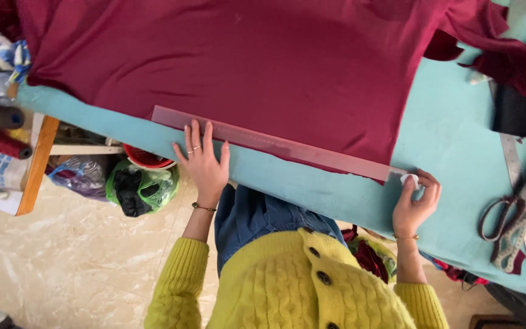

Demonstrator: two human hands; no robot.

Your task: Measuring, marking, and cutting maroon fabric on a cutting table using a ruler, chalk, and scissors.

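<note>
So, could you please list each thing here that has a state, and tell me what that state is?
Maroon fabric: spread flat on the teal table, right part rumpled.
Translucent ruler: lying along the fabric's near edge.
Left hand: open, pressing flat on the ruler.
Right hand: pinching a white chalk piece at the ruler's end.
Scissors: lying on the table; whether the blades are closed is unclear.
Green bag: open, on the floor.

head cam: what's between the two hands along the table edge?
In the head view, the clear ruler spans from the left hand to the right hand, lying on the maroon fabric edge; teal table cover below it.
</note>
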